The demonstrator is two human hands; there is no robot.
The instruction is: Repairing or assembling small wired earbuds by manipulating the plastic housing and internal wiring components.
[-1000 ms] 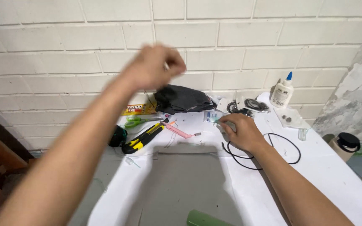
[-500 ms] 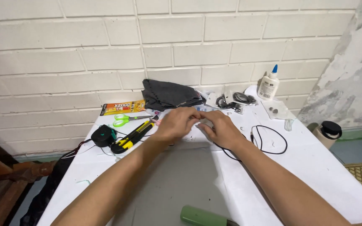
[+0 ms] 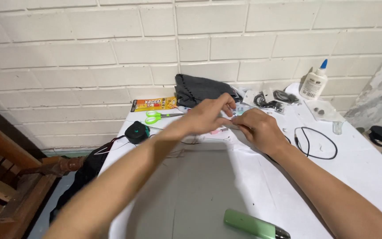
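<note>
Both my hands meet over the far middle of the white table. My left hand pinches a small pale part at its fingertips. My right hand closes on the same small part from the other side; the part itself is mostly hidden by my fingers. A thin wire trails on the table just below my left hand. Green-handled scissors lie to the left of my hands, and a crumpled dark grey cloth lies behind them.
A grey mat covers the near table. A black cable loop, a white glue bottle, an orange packet, a small black round device and a green flat device lie around. A wooden chair stands at left.
My left hand came down from high in front of the wall and joined my right hand on the small part. The view shifted slightly.
</note>
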